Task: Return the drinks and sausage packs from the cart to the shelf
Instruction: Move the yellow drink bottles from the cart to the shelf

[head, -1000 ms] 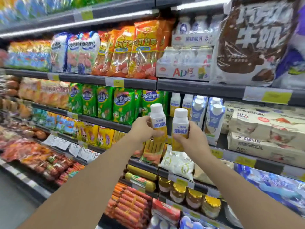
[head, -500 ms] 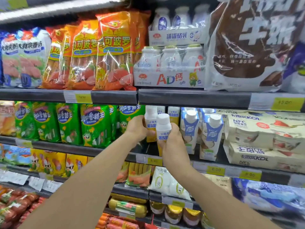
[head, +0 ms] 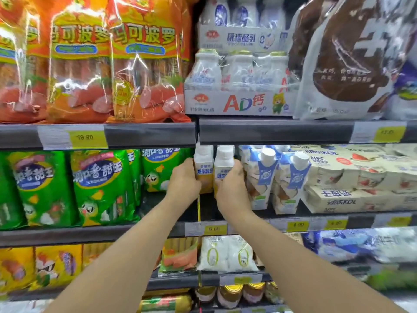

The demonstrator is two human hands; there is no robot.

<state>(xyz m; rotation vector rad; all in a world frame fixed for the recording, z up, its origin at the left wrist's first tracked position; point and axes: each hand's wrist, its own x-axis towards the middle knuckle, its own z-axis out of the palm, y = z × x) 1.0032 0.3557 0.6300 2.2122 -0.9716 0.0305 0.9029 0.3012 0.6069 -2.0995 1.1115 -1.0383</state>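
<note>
Two small white drink bottles with yellow-orange labels stand side by side inside the middle shelf [head: 158, 231]. My left hand [head: 184, 180] grips the left bottle [head: 203, 164] from its left side. Around the right bottle [head: 223, 166] my right hand [head: 232, 188] is wrapped from the right and below. Both bottles are upright, tucked between green sausage packs [head: 99, 186] on the left and blue-and-white drink cartons [head: 264, 175] on the right. Their bases are hidden by my hands. The cart is out of view.
Orange sausage packs [head: 140, 64] and white AD drink multipacks [head: 239, 86] fill the shelf above. Cream KDL cartons [head: 356, 184] sit at the right. Below are yellow sausage packs [head: 45, 267], white pouches [head: 225, 254] and jars [head: 230, 294]. Price tags line the shelf edges.
Both hands have pushed the two bottles forward and deeper into the middle shelf, between the green packs and the blue cartons. The camera has moved closer to the shelf.
</note>
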